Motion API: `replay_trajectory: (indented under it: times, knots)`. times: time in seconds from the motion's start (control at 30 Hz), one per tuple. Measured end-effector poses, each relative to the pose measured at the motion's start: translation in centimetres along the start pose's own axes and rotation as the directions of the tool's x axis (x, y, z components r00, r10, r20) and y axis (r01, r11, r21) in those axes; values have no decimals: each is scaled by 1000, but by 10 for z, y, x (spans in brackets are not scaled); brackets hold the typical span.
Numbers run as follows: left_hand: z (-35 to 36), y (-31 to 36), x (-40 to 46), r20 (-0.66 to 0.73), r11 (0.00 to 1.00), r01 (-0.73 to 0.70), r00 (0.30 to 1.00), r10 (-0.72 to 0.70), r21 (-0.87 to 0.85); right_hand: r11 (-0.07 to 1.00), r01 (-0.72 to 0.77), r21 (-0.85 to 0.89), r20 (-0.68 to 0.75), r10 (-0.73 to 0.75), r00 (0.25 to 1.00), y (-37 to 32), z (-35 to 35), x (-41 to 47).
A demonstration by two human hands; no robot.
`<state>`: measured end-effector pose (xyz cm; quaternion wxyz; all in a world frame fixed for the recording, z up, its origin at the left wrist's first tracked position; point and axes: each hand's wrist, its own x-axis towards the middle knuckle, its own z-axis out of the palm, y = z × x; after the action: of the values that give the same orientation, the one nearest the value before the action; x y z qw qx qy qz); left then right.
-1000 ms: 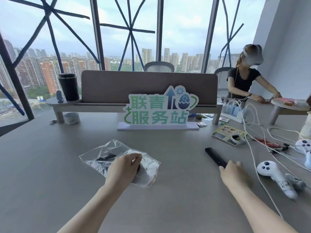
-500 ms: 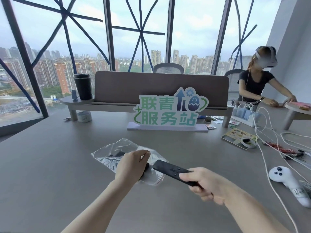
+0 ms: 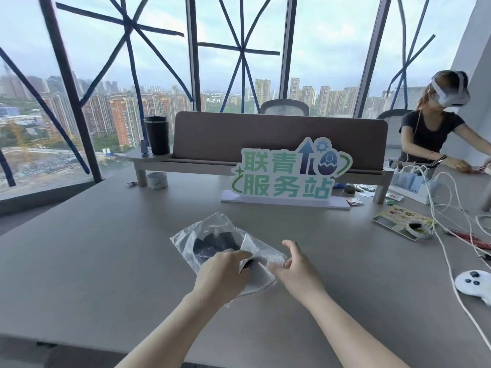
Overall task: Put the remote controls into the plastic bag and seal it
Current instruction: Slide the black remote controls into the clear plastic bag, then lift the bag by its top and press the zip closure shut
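Note:
A clear plastic bag (image 3: 212, 227) lies on the grey table (image 3: 106, 248) in front of me. Dark remote controls (image 3: 215, 244) show through the plastic inside it. My left hand (image 3: 223, 272) rests on the bag's near end, fingers pinching the plastic at its mouth. My right hand (image 3: 295, 269) is at the bag's right edge, fingertips touching the plastic near the opening, thumb raised. Neither hand holds a remote outside the bag.
A green and white sign (image 3: 289, 173) stands behind the bag, before a brown divider (image 3: 265, 134). A white controller (image 3: 475, 285), white cables (image 3: 446, 235) and a tape roll on a card (image 3: 417, 228) lie to the right. A person in a headset (image 3: 435, 128) works far right.
My right hand picked up the black remote from the right of the table and carried it left to the bag. The remote is now inside and my right hand holds the bag's edge.

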<state>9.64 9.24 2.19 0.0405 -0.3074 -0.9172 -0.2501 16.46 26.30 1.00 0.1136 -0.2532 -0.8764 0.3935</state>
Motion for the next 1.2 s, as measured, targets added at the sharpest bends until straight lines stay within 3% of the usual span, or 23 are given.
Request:
replay_trajectory:
  times: [0.13, 0.27, 0.33, 0.37, 0.43, 0.5, 0.57, 0.67, 0.73, 0.83, 0.93, 1.1, 1.2]
  knots:
    - [-8, -10, -12, 102, 974, 42, 993, -66, 222, 996, 34, -83, -109, -43, 993, -3, 9, 17]
    - [-22, -23, -27, 138, 939, 144, 971, -194, 311, 1000, 16, 15, -120, -15, 993, -13, 0, 18]
    - [-33, -28, -24, 125, 964, 222, 962, -241, 148, 994, 28, 106, -100, -18, 995, -27, -11, 13]
    - [-42, -31, -18, 99, 961, 275, 957, -271, -30, 984, 29, 178, -88, -13, 996, -36, -20, 12]
    - [-68, -30, -1, 34, 855, 316, 943, -332, -410, 929, 17, 370, -45, -1, 999, -59, -41, 9]
    - [-100, -20, 16, -91, 763, 204, 941, -325, -613, 823, 19, 567, -34, 1, 999, -82, -64, 7]
    - [-134, -2, 31, -210, 723, 56, 939, -274, -689, 730, 68, 681, -82, -17, 997, -105, -87, 5]
    - [-174, 21, 46, -239, 609, -57, 945, -222, -791, 662, 146, 736, -131, -72, 989, -130, -118, -1]
    - [-186, 27, 51, -220, 590, -79, 960, -171, -804, 672, 169, 721, -145, -92, 985, -135, -133, -4]
    - [-180, 25, 52, -229, 751, -83, 969, -92, -655, 697, 186, 692, -169, -94, 981, -131, -145, -6]
    - [-158, 25, 46, -336, 868, -93, 938, -89, -488, 714, 188, 675, -185, -84, 979, -126, -149, -9]
    - [-140, 31, 38, -264, 735, -58, 950, -168, -675, 800, 239, 550, -286, -88, 954, -121, -161, -22]
    - [-142, 43, 36, -241, 627, -59, 948, -210, -777, 944, 268, 193, -462, -154, 873, -120, -177, -33]
